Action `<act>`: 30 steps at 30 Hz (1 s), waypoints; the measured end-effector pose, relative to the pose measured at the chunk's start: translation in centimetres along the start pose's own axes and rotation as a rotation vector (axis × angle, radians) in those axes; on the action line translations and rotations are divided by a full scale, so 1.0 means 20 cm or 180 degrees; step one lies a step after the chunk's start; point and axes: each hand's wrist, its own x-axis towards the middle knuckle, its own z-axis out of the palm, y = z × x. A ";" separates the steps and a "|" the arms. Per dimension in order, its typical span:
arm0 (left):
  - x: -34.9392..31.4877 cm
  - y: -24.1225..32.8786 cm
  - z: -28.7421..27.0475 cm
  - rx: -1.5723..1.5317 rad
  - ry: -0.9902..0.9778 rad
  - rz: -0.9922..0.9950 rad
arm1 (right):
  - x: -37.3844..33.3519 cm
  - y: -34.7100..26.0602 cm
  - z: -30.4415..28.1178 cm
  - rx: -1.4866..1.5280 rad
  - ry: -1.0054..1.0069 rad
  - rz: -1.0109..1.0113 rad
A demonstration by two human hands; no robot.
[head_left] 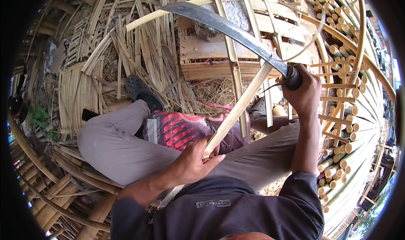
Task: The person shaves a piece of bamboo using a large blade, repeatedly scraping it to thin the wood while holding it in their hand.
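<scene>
My right hand [304,90] is wrapped round the dark handle of a machete [223,25], its curved blade reaching up and to the left over a wooden pallet. The fingers of my left hand [194,164] close round a split bamboo strip [238,112], which slants from my lap up to the right. Near the handle, the blade meets the strip's upper end. A thin pale curl of bamboo [311,47] stands out beside that point. Below the strip, a red and dark printed cloth [181,130] lies between my legs.
Ahead is the slatted pallet [206,70], bearing a grey stone block [234,12] and long bamboo strips. Loose slats [152,50] cover the ground at left, near a dark phone-like object [89,114]. Stacked bamboo poles [344,160] crowd my right side. Bent poles [80,174] lie behind left.
</scene>
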 end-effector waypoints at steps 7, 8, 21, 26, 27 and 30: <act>0.03 0.08 0.01 0.0238 -0.0095 0.0137 | -0.13 -0.09 -0.05 0.0000 -0.0546 0.0023; 0.04 0.11 0.02 0.0259 -0.0133 0.0158 | -0.16 -0.10 -0.07 0.0149 -0.0583 -0.0066; 0.09 0.17 0.13 0.0190 -0.0663 0.0099 | -1.13 1.55 -1.08 -0.2077 0.0592 0.2902; 0.11 0.12 0.12 0.0086 -0.0565 0.0201 | -1.12 1.38 -0.89 0.0033 0.1219 0.3344; 0.13 0.11 0.11 0.0071 -0.0574 0.0278 | -1.11 1.37 -0.87 0.0203 0.1257 0.3188; 0.13 0.18 0.07 0.0018 -0.0554 0.0035 | -0.95 1.22 -0.71 0.0957 0.1406 0.2759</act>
